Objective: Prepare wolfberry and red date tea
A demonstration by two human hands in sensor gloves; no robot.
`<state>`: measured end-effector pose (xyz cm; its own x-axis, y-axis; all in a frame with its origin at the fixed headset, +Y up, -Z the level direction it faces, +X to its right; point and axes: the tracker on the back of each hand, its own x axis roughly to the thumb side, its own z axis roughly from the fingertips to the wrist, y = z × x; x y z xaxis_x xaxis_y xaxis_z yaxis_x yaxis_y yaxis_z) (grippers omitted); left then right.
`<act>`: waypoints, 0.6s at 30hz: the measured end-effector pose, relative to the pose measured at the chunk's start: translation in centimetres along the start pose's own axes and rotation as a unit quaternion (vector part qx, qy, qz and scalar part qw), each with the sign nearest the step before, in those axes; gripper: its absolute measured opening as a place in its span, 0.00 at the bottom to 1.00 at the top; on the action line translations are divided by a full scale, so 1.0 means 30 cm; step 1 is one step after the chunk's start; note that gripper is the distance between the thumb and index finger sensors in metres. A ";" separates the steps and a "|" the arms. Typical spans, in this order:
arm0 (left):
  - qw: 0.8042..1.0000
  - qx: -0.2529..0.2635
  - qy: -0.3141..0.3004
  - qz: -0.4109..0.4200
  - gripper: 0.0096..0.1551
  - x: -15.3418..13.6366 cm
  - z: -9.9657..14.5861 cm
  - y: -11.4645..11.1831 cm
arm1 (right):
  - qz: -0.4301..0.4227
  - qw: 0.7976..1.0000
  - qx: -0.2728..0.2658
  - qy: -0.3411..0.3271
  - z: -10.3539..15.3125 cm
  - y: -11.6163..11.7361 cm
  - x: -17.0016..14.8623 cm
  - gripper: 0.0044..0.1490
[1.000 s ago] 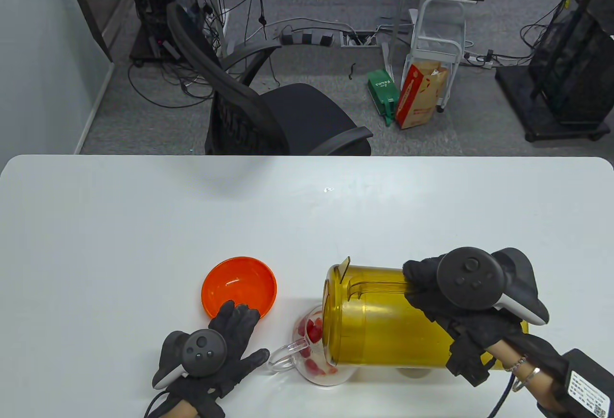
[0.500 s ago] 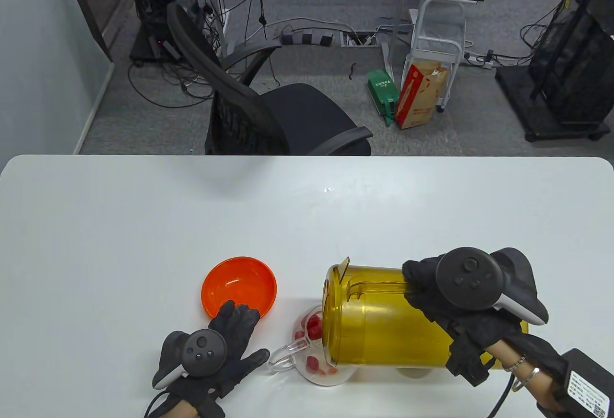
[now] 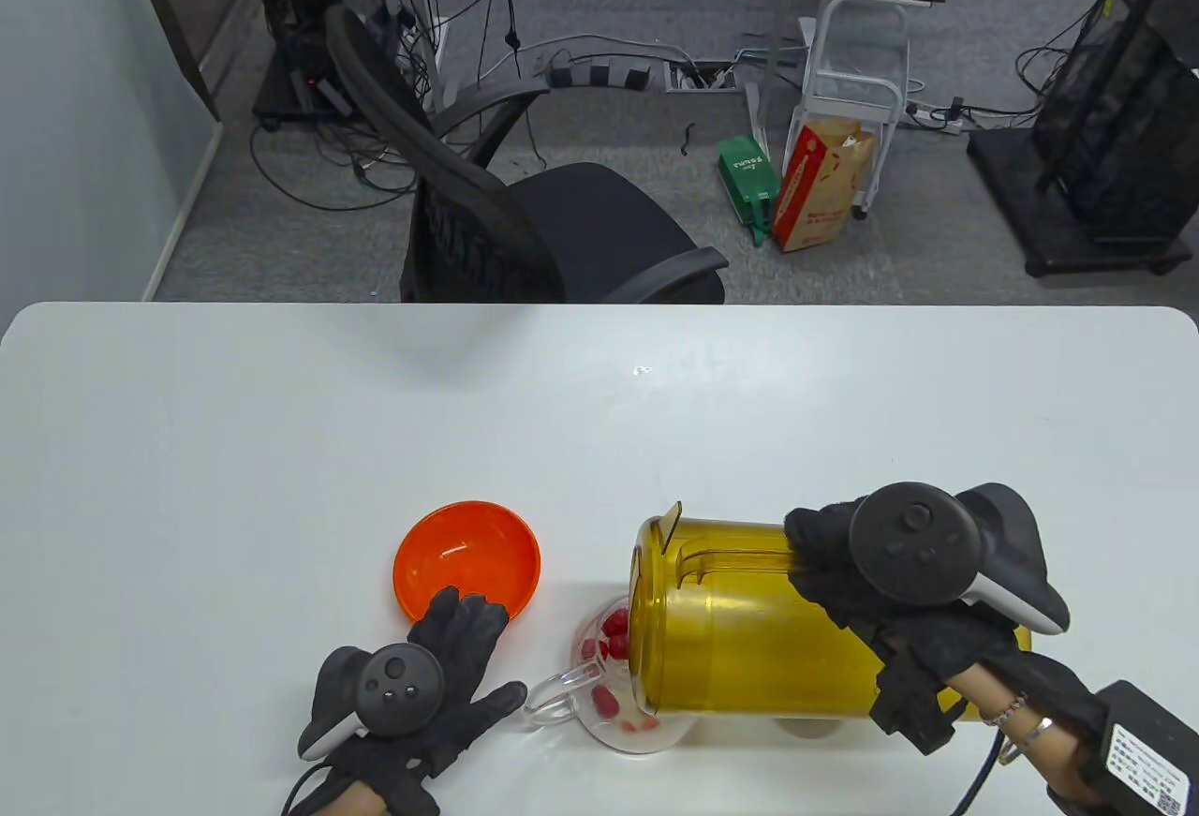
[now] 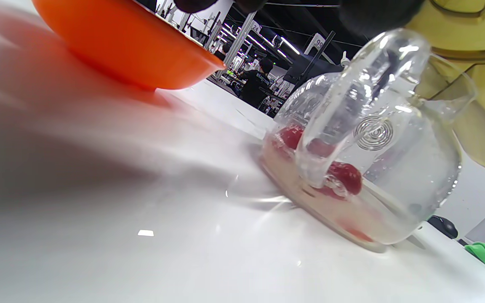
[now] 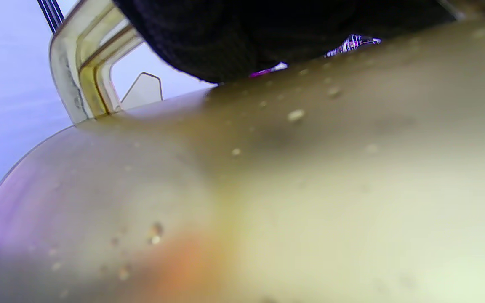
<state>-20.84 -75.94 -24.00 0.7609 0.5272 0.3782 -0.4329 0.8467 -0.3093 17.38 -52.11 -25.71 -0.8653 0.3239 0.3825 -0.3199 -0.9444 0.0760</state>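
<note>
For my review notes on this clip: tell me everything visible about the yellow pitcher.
The yellow pitcher is see-through amber plastic with a molded side handle and a small spout flap at its rim. It is tipped onto its side above the table, mouth toward the left, over the glass teapot that holds red pieces in a little liquid. The right hand grips it by the handle. Droplets dot its wall in the right wrist view. No stream can be made out.

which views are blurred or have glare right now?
Table view: sharp, wide-angle bend at the table edge. Left wrist view: orange bowl and near tabletop smeared, highlights glaring on the glass teapot. Right wrist view: yellow pitcher fills it, soft and out of focus.
</note>
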 end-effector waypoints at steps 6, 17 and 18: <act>1.000 0.001 -0.001 0.000 0.49 0.001 0.000 0.000 | 0.002 1.000 0.001 0.000 -0.002 0.000 0.004 0.18; 1.000 0.000 -0.001 -0.001 0.49 0.002 0.001 -0.002 | 0.002 1.000 0.003 0.001 -0.003 0.000 0.004 0.18; 1.000 0.000 -0.001 -0.001 0.49 0.002 0.001 -0.002 | 0.002 1.000 0.003 0.001 -0.003 0.000 0.005 0.18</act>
<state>-20.78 -75.96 -23.94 0.7610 0.5253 0.3807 -0.4311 0.8480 -0.3085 17.22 -52.07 -25.73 -0.8673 0.3204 0.3810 -0.3144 -0.9459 0.0799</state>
